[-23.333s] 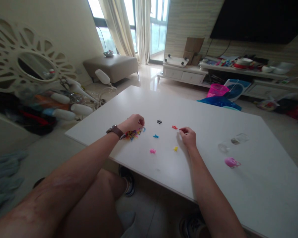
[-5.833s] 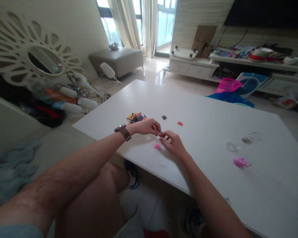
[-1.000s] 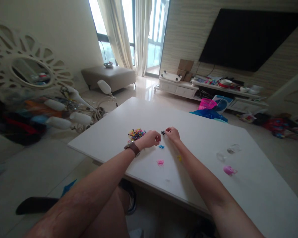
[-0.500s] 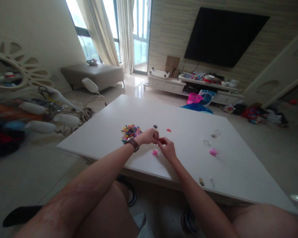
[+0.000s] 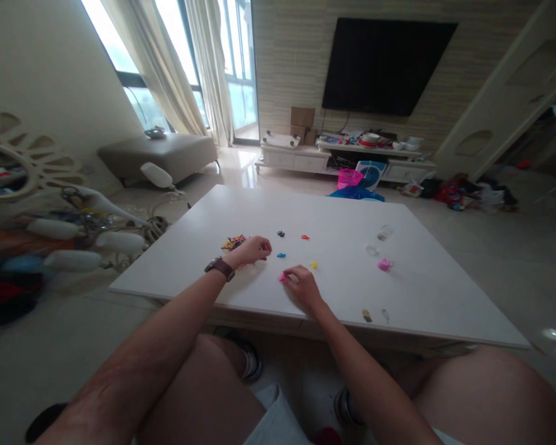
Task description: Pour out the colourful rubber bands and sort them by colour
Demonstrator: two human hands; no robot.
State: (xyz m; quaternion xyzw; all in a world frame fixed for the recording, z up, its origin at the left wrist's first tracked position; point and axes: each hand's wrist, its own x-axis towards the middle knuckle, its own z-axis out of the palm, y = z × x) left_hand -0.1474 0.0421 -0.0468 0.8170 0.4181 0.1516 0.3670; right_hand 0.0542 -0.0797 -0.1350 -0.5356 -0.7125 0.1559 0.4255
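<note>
A heap of thin, brightly coloured little pieces, too small to name surely, lies on the white table, partly behind my left hand. That hand hovers at the heap's right side with its fingers curled together; what they hold, if anything, cannot be made out. My right hand pinches at a small pink cluster on the tabletop. Around the hands lie separate small groups: black pieces, red pieces, blue pieces and yellow pieces.
On the table's right side are a pink round item, a clear ring-shaped item and a clear container. Near the front edge lie a yellow-and-dark item and a clear item. A lamp stands left.
My hands, together before, have parted: the left moved left towards the heap, the right came down onto the pink cluster. Blue and yellow groups now show between and beside them. The view has shifted.
</note>
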